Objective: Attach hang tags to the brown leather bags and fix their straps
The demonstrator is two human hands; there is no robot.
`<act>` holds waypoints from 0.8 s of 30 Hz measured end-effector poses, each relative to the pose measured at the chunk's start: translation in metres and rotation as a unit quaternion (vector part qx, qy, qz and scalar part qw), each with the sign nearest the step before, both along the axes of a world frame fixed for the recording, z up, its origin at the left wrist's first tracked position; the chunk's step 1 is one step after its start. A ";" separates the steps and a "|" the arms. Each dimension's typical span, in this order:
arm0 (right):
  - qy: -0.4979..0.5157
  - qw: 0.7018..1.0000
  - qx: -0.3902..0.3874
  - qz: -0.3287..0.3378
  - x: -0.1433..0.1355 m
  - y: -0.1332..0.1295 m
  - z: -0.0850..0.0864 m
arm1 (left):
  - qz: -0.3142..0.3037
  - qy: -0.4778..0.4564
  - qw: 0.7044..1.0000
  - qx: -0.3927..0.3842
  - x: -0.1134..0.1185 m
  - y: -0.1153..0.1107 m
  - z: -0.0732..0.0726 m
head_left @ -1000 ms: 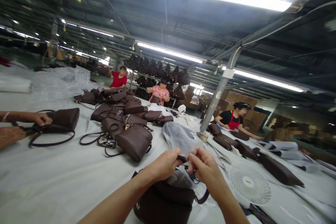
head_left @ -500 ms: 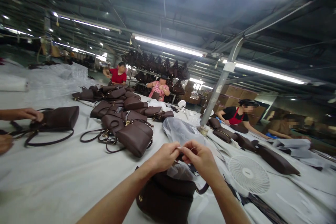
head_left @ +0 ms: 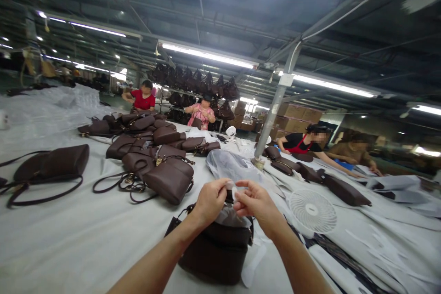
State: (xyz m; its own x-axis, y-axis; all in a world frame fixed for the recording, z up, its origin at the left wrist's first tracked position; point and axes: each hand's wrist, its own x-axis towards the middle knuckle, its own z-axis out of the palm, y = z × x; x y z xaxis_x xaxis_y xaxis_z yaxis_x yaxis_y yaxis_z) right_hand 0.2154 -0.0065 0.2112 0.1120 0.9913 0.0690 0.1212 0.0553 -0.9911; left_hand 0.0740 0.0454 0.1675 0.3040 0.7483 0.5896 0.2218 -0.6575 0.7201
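Observation:
A dark brown handbag [head_left: 215, 252] stands upright on the white-covered table right in front of me, pale translucent tissue [head_left: 234, 216] bulging from its top. Above it, my left hand [head_left: 211, 200] is closed on a dark strap-like piece [head_left: 229, 196] with thin see-through wrapping at its upper end. Fingers pinched, my right hand [head_left: 254, 202] holds a small white slip [head_left: 234, 192] close beside that piece. Where the dark piece joins the bag is hidden behind my fingers.
Brown handbags [head_left: 168, 177] lie piled ahead, another bag [head_left: 51, 165] at left. A white fan [head_left: 313, 210] sits right, near a metal post [head_left: 275, 110]. Clear plastic [head_left: 227, 165] lies beyond my hands. Several co-workers work around the table; one wears a red apron [head_left: 303, 146].
My hands have moved slightly apart, showing the white slip and dark piece between them. The view has turned right, and a co-worker's hands at the left bag are out of sight.

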 end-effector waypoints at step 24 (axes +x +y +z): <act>-0.230 0.970 0.004 0.081 0.002 0.015 0.012 | 0.031 0.149 0.986 0.072 -0.006 0.000 -0.009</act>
State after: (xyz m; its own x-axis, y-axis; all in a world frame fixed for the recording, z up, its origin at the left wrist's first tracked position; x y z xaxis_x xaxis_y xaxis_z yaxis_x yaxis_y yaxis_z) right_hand 0.2173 0.0087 0.2230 -0.0888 0.9925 0.0836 0.5393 0.1185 -0.8337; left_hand 0.0677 0.0453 0.1590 0.4369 0.6857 0.5821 0.4523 -0.7269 0.5168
